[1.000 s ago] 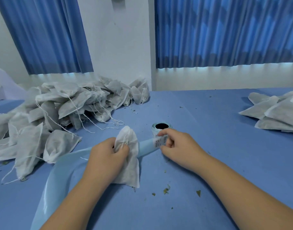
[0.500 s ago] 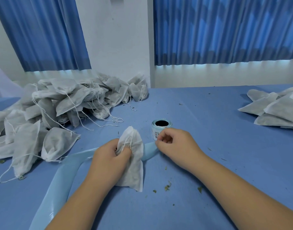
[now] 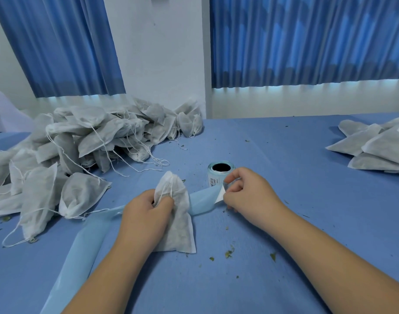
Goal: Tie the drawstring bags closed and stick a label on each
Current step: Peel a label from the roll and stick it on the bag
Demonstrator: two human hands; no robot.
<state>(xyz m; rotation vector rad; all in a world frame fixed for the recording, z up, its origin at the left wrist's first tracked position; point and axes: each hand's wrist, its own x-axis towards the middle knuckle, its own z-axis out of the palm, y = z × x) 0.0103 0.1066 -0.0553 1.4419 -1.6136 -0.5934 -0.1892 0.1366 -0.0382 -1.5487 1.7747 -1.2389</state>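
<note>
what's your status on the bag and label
Left hand grips bag at neck. Right hand pinches label, partly peeled off backing strip. Label roll behind, not blocking.

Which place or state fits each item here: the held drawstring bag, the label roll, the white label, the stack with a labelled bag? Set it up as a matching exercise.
Things:
1. held drawstring bag
2. label roll
3. white label
4. stack with a labelled bag

Places or states:
A. far right of the table
B. pinched by the right hand, partly peeled off the backing strip
C. gripped by the left hand
D. standing on end just beyond the right hand

Pairs: 1-C, 2-D, 3-B, 4-A
</note>
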